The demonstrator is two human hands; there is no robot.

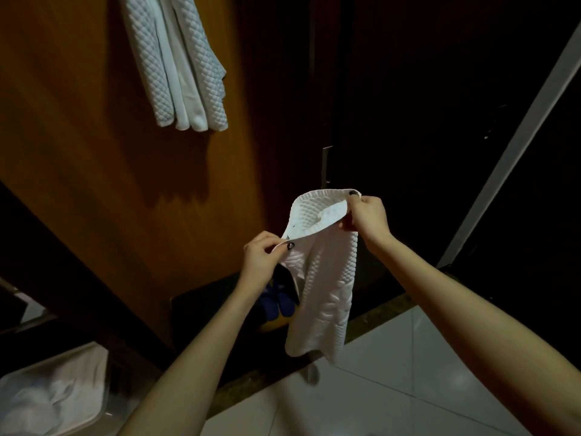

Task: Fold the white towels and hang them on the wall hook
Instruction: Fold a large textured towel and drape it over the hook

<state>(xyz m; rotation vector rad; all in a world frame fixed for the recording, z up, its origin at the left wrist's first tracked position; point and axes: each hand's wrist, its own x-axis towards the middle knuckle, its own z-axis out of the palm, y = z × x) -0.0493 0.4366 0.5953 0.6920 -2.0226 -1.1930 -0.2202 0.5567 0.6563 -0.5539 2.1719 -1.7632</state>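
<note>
I hold a white quilted towel (pixel 323 284) in the air in front of me, folded lengthwise and hanging down. My left hand (pixel 262 258) pinches its upper left corner. My right hand (pixel 366 217) pinches the upper right corner, a little higher and farther away. The top edge curls open between the two hands. Two or three white towels (pixel 179 64) hang folded at the upper left against the orange-brown wooden wall (pixel 78 136); the hook itself is out of view above the frame.
A clear plastic bin (pixel 50 394) with more white cloth stands at the lower left. A blue and yellow object (pixel 276 309) lies in a dark box on the floor behind the towel. White floor tiles (pixel 408 372) spread below; dark doors fill the right.
</note>
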